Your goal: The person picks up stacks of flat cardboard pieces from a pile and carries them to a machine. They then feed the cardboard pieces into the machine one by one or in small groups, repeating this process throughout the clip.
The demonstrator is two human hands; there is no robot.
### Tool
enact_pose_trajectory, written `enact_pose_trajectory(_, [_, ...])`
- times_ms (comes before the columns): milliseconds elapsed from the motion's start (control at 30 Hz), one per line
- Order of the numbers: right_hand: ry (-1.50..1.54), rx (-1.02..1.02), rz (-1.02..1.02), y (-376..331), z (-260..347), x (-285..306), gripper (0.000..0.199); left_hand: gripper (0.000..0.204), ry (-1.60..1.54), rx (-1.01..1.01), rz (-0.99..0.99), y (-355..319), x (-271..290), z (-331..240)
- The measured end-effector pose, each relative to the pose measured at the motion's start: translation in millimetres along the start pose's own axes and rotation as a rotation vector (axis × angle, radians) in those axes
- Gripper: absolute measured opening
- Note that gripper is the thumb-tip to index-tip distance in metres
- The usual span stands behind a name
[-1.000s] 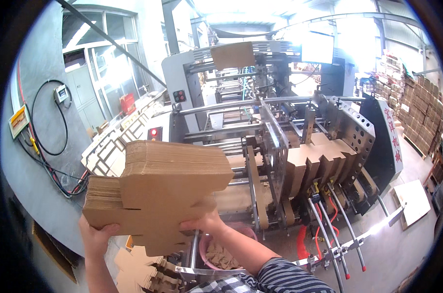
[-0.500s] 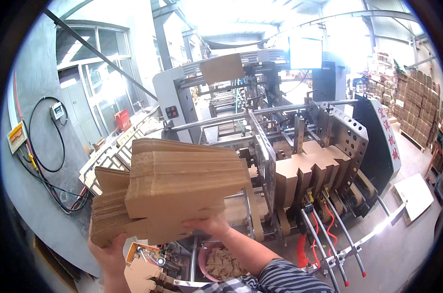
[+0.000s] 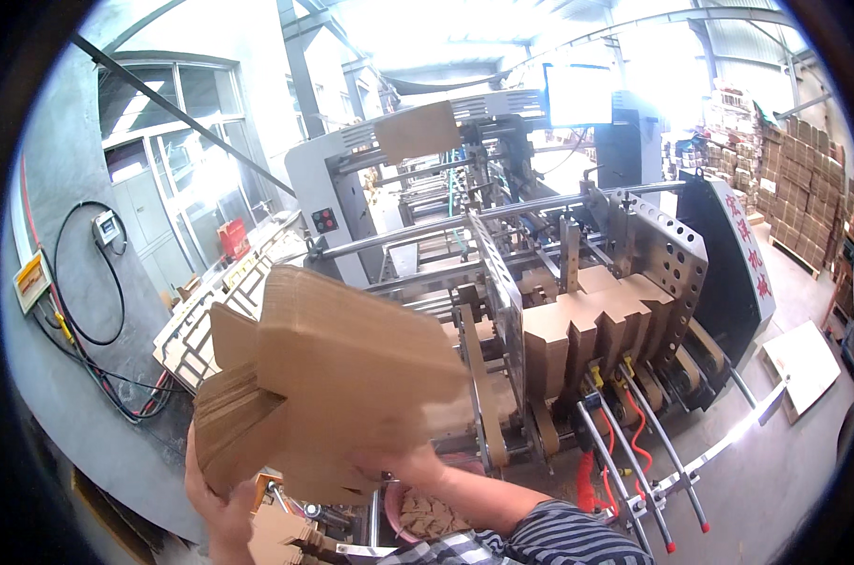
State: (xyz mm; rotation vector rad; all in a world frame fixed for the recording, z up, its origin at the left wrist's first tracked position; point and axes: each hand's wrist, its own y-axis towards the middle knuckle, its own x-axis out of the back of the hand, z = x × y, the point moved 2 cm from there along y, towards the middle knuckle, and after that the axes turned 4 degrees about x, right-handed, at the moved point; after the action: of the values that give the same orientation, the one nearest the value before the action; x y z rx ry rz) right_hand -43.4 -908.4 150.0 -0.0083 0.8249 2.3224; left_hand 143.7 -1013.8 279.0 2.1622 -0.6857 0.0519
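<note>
While the left hand (image 3: 222,499) and right hand (image 3: 401,463) grip a stack of flat cardboard blanks (image 3: 333,386) from below, more blanks (image 3: 587,315) sit in the machine's feeder (image 3: 667,254) to its right.

The perforated steel guide plate (image 3: 496,282) stands upright just right of the cardboard stack (image 3: 338,377) held in front of the machine. Right of that plate the feeder bay is filled by leaning folded cartons (image 3: 587,315), walled by a second perforated plate (image 3: 667,245). Above the guide plate, cross rods (image 3: 502,212) bar the way; open floor (image 3: 775,452) lies far right of it
</note>
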Motion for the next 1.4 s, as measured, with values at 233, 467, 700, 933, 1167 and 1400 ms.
enact_pose_trajectory(233, [0.307,-0.25,-0.053,-2.6,25.3,29.5,0.041,0.026,-0.289,-0.022,0.137,58.2,16.6,12.4])
enact_pose_trajectory(467, [0.347,-0.278,-0.106,-7.4,17.7,47.8,0.046,0.015,-0.187,0.015,0.24,65.7,14.9,17.9])
enact_pose_trajectory(700, [0.375,-0.072,0.034,0.3,0.3,70.5,0.053,0.019,0.348,-0.606,0.32,72.1,9.9,-21.4])
enact_pose_trajectory(933, [0.259,-0.173,0.055,-9.0,14.1,69.2,0.055,0.057,-0.73,0.045,0.348,66.7,-35.7,0.4])
enact_pose_trajectory(1167, [0.124,-0.27,0.021,-12.6,44.6,72.3,0.054,0.064,-0.357,0.073,0.519,58.5,-35.4,26.6])
enact_pose_trajectory(1400, [0.118,0.059,-0.072,-12.7,47.9,53.8,0.046,0.062,-0.072,-0.076,0.709,60.0,-41.9,23.0])
